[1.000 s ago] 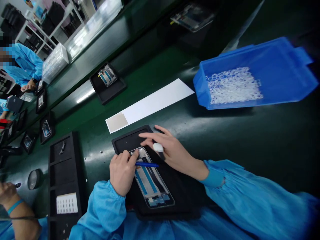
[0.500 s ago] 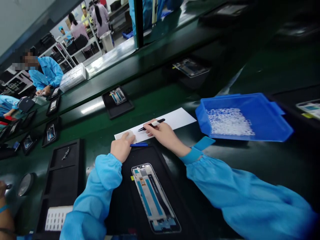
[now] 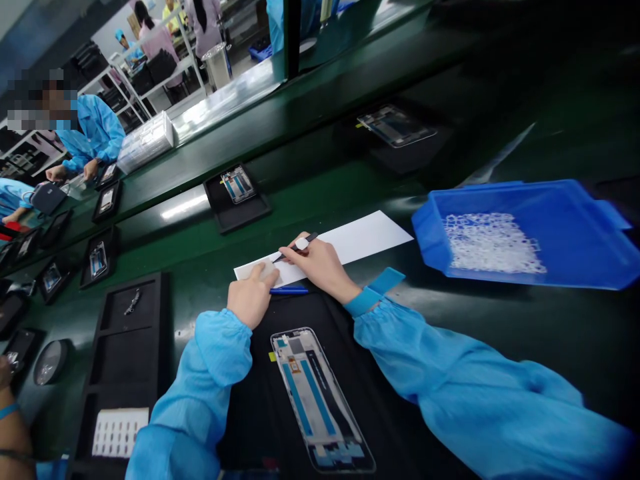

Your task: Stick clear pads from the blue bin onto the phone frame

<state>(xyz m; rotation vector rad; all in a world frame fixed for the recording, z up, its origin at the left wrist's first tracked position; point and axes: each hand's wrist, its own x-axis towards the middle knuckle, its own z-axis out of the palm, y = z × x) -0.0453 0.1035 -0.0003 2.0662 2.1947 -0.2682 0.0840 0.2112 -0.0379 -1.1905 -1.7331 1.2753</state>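
A long white paper strip [image 3: 367, 237] lies slantwise on the green bench. My left hand [image 3: 250, 297] presses its left end down, thumb and finger set on the strip; a pale cover or piece shows at the fingertips. My right hand [image 3: 323, 263] grips black tweezers [image 3: 311, 237], their tip at the strip beside my left fingers. Something white sits at the right fingertips; whether it is a finger cover I cannot tell. Just below the strip lies a blue pen-like stick [image 3: 290, 291]. Nearer me, a phone frame [image 3: 320, 400] with blue strips rests on a black mat [image 3: 390, 427].
A blue bin [image 3: 590, 233] of small white rings [image 3: 493, 243] stands at right. At left is a black compartment tray [image 3: 120, 357] with a white perforated card [image 3: 120, 432]. Black trays [image 3: 245, 217] with phone frames line the bench. A co-worker [image 3: 95, 133] sits across; another person's arm [image 3: 13, 427] shows at left.
My right hand has brought the tweezers' tip slightly left, closer to my left fingers. The view has shifted, so the bin appears farther right. The co-worker's hands have moved apart.
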